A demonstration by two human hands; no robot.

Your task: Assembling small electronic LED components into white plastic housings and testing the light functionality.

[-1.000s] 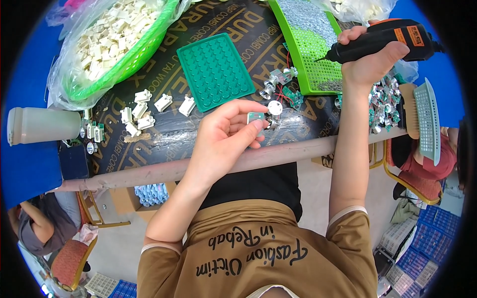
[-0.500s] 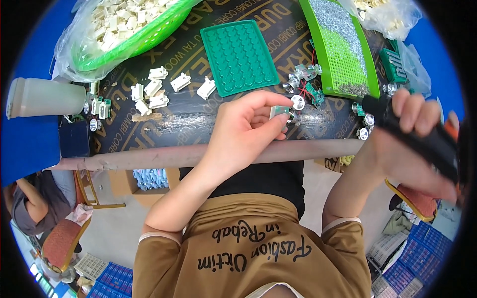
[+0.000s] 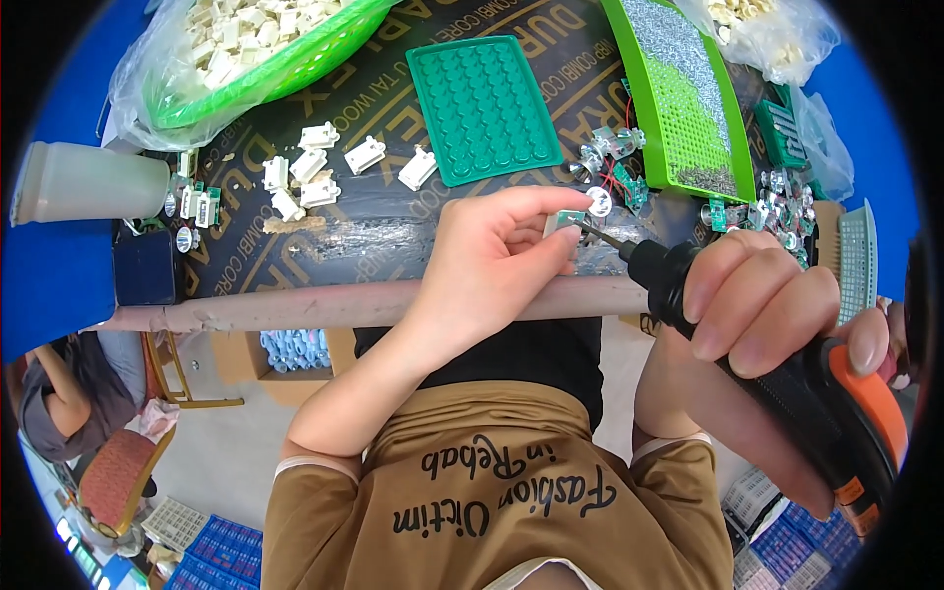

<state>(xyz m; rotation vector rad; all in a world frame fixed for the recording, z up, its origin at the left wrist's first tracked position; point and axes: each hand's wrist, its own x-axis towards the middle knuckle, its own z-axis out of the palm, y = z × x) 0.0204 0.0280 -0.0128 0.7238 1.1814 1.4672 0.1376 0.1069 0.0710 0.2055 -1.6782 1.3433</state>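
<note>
Green board on pale plastic: I'm seeing that small workpiece (image 3: 565, 221) being held near the front of the surface (image 3: 374, 262). Left hand (image 3: 492, 251) is clamping it, thumb and index finger pinching. Right hand (image 3: 767, 305) is wrapping its fingers round a black-and-orange power screwdriver (image 3: 806, 403); the thin metal bit (image 3: 605, 237) is pointing at the board. Can't tell if it's touching. I'm reading this step as screw-fastening, likely at line-up. Next move is probably calling for a steady pinch and a square bit. A shiny round reflector (image 3: 598, 202) is showing just beside the fingertips. Chunky off-white housings (image 3: 320, 193) are lying left, a dimpled green plastic tray (image 3: 487, 108) beyond; silvery screws (image 3: 678, 44) are part-filling a perforated lime tray (image 3: 641, 128).
</note>
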